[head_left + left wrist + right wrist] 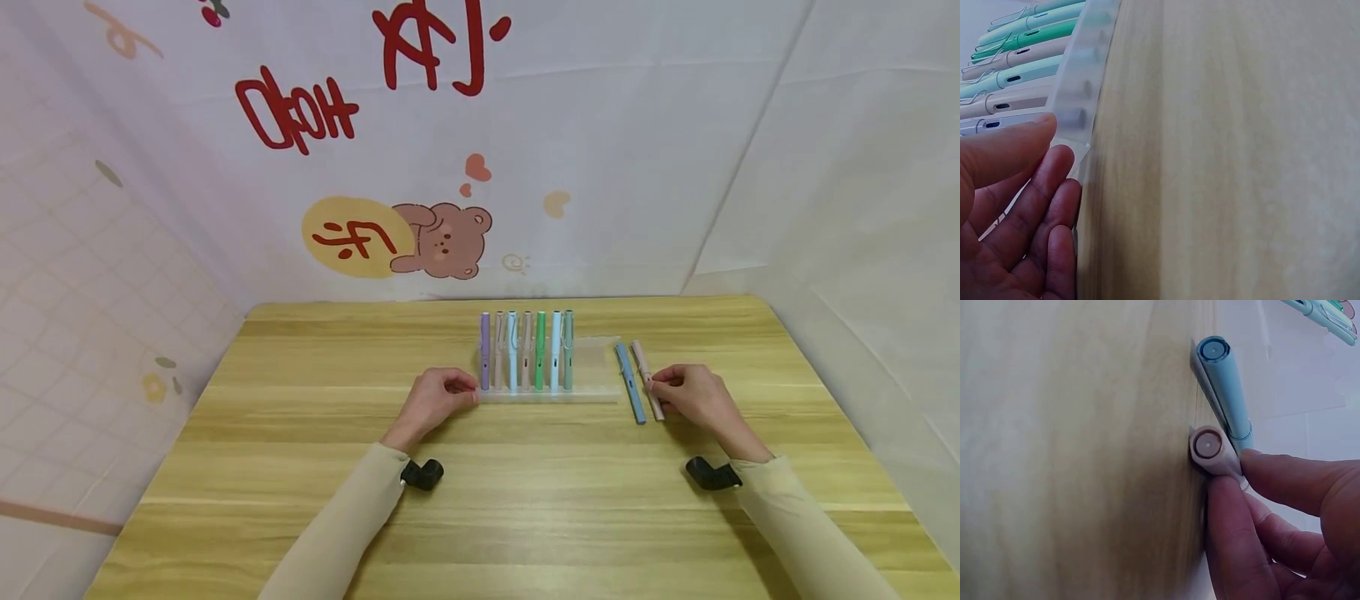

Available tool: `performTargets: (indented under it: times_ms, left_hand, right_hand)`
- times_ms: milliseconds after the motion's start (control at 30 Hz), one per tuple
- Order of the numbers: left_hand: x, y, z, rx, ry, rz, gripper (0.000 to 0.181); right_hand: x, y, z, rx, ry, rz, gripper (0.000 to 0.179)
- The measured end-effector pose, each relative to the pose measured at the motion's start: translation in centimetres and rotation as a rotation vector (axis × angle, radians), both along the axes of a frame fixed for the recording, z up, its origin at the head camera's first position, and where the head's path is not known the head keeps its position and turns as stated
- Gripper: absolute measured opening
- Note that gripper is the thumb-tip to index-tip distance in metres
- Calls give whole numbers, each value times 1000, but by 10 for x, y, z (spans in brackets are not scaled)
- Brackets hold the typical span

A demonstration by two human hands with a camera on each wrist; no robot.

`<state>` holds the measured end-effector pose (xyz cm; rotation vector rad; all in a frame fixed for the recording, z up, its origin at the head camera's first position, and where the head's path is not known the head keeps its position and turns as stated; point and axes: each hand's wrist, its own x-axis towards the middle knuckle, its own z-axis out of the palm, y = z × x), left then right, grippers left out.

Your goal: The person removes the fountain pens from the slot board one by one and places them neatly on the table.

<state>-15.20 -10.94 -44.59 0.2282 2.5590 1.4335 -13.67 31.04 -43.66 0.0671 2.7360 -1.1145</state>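
Note:
A clear pen stand (596, 397) holds several upright pens: a purple pen (485, 350) at its left end, then pinkish, light blue, green (540, 354) and grey-green ones. My left hand (438, 398) grips the left end of the stand between thumb and fingers; the thumb (1025, 140) lies beside the purple pen's lower end. To the right of the stand, a blue pen (631, 383) and a pale pink pen (645, 375) lie side by side on the table. My right hand (693, 396) pinches the pink pen (1215, 450) between thumb and forefinger, near its middle.
The wooden table (555, 500) meets a white printed cloth backdrop (600, 125) at its back edge, with more cloth at both sides. A black wrist camera (423, 475) sits at the left cuff, another camera (711, 473) at the right.

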Motion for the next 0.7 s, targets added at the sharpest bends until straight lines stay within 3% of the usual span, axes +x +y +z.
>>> performTargets:
  times_ms: [333, 700]
  left_hand:
    - [-1, 0, 0, -4, -4, -9, 12]
    - [0, 0, 1, 4, -21, 4, 12]
  right_hand:
    - [2, 6, -3, -18, -17, -4, 42]
    - [1, 3, -3, -15, -3, -10, 39]
